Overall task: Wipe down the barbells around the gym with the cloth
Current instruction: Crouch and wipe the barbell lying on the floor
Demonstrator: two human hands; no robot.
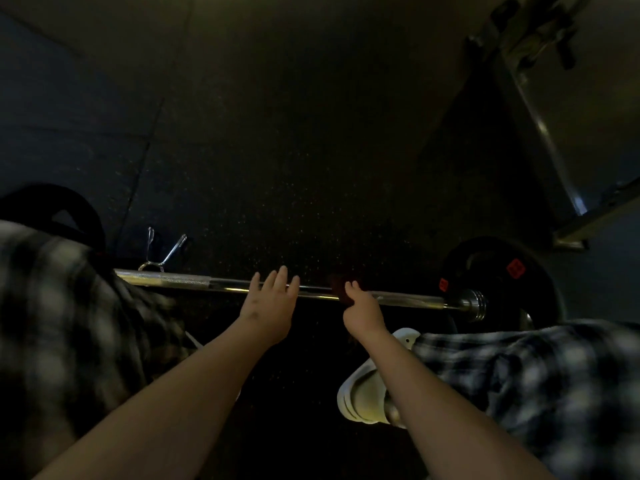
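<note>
The barbell (180, 280) lies on the dark rubber floor (277, 150), running left to right across the near part of it. Its right end carries a black weight plate (502, 271) with red labels, close to the floor's right edge, where a metal rack frame (554, 116) stands.

Both bare forearms reach forward and down from the near edge of the floor toward the middle of the bar. The left hand (268, 306) lies palm down on the shaft, its fingers straight and slightly spread, the tips reaching just over the bar's far side. The hand rests there without clasping. Just beside it, toward the plate, the right hand (362, 310) grips a dark reddish cloth (341, 289) against the bar. Its fingers are curled round the cloth and one fingertip sticks up above it. The dim light hides how far the cloth wraps the shaft.

A chrome spring collar (161, 252) sits on the floor just behind the bar's left part. Plaid-clad legs (52, 306) flank the arms on both sides, and a white sandal (363, 393) shows under the right forearm.
</note>
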